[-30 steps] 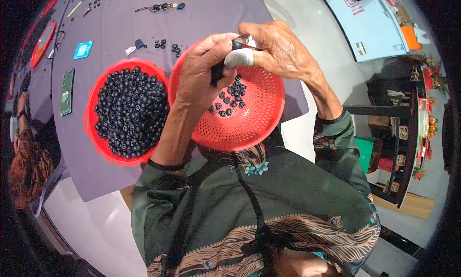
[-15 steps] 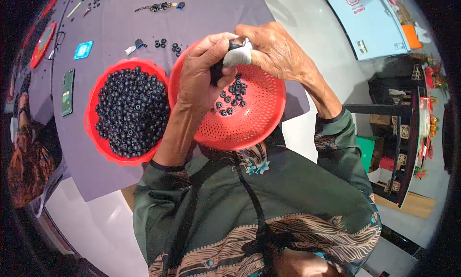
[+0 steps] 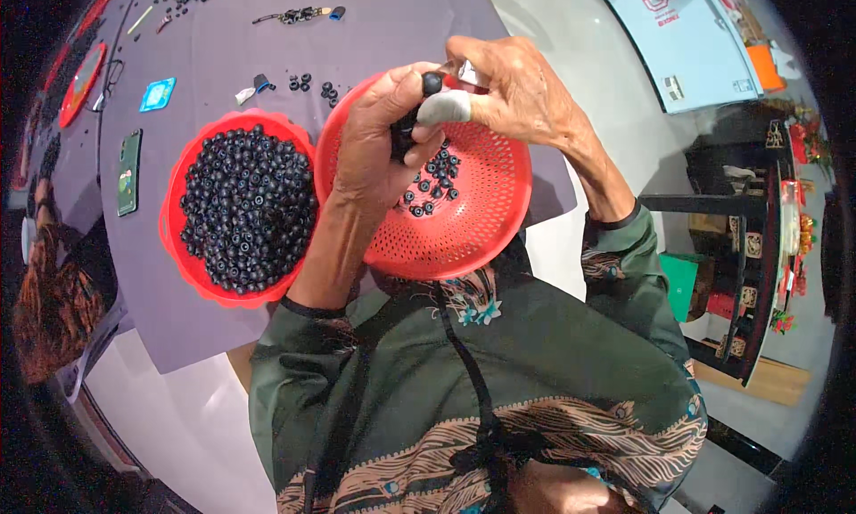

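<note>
My left hand [image 3: 379, 122] is raised over the red colander, its thumb and finger pinching a small black bead-like piece [image 3: 432, 83]. More dark pieces show in its curled palm. My right hand [image 3: 517, 90] meets it from the right, fingers bent around a small shiny metal tool mostly hidden by them. A whitish cover wraps the right thumb, which presses close beside the piece. Below the hands, the red colander [image 3: 464, 238] holds several loose black pieces [image 3: 437, 184]. Left of it stands a red scalloped basket [image 3: 192, 278] heaped with the same black pieces [image 3: 245, 202].
On the purple-grey tabletop [image 3: 214, 68] lie a phone [image 3: 128, 171], a blue square packet [image 3: 158, 94], several loose black pieces [image 3: 303, 82] and a watch-like band [image 3: 299, 16]. Another person [image 3: 53, 291] sits at the far left. A dark shelf [image 3: 740, 282] stands on the right.
My right hand's fingers have lifted slightly, and the pinched black piece now shows more fully between the hands. The colander and basket stay in place.
</note>
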`<state>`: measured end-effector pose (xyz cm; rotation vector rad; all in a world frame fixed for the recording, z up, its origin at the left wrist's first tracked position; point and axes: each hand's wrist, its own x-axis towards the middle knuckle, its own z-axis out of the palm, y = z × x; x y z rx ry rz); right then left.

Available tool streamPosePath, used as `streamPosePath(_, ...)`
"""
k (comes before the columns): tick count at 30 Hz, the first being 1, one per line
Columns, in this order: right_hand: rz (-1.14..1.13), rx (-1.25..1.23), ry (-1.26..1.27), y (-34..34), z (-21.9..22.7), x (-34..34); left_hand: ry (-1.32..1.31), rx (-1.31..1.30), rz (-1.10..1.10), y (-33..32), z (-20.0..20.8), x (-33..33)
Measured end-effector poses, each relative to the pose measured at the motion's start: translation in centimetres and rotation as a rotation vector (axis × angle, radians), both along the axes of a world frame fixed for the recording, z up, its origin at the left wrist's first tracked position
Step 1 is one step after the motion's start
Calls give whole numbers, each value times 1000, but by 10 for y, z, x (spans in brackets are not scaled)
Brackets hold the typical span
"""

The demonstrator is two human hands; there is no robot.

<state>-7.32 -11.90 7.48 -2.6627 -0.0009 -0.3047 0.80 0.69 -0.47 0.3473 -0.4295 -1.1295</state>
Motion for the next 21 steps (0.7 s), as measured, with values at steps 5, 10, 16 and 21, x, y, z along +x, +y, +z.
streamPosePath(5, 17, 24, -32, -4, -8, 1, -1, 15, -3, 1, 3, -2)
streamPosePath(10, 25, 29, -37, -3, -9, 3, 19, 67, 38, 1, 1, -3)
streamPosePath(16, 20, 18, 31, -1, -6, 2, -4, 54, 54, 2, -1, -1)
streamPosePath(21, 58, -23, 17, -3, -8, 2, -38, 79, 70, 3, 1, -2)
